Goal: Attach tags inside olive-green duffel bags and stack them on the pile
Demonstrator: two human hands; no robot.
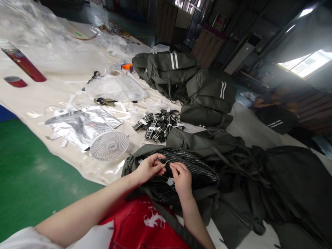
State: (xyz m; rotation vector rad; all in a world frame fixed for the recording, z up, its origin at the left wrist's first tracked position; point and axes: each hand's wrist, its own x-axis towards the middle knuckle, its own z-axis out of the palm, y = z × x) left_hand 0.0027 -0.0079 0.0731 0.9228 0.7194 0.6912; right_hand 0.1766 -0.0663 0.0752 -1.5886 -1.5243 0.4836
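An open dark green bag lies in front of me, its black lining with rows of white lettering showing. Over the opening, my left hand has thumb and fingers pinched together. My right hand is close beside it, also in a pinch. Something thin and tiny may run between the fingertips, too small to name. Just below the hands a small white piece shows against the lining. Beyond the bag lies a pile of black straps with white lettering.
Finished-looking green bags with white stripes stand at the back. A white round fan, a silver foil bag, clear plastic bags, orange tape and a red flask lie left. A person sits at far right.
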